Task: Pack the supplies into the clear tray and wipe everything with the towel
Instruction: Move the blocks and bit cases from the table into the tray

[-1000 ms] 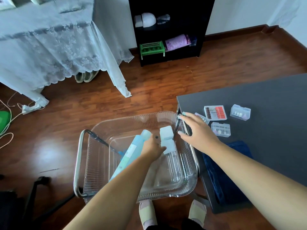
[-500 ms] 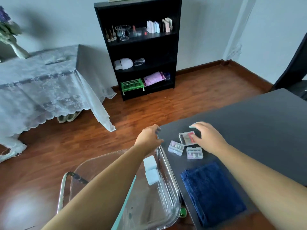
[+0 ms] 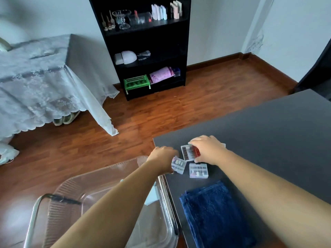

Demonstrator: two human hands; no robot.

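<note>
The left hand (image 3: 162,159) is down on the little clear box (image 3: 178,165) at the near corner of the dark counter (image 3: 268,140). Its fingers curl over the box's left end, but they are hidden, so I cannot tell if they grip it yet. The right hand (image 3: 206,149) lies over the box with red and dark bits (image 3: 190,152), fingers bent around its far and right edges; a firm grip cannot be told here either.

A third small box (image 3: 198,170) sits free, just below the right fingers. The blue towel (image 3: 215,213) lies folded nearer the person, apart from both hands. The clear tray (image 3: 75,190) waits to the left, under the left arm.

To do this step well, I think each hand should pinch its box by the sides, keep the lid shut and level, lift straight up, then set it down softly in the tray. The third box comes next, then the towel for wiping.
</note>
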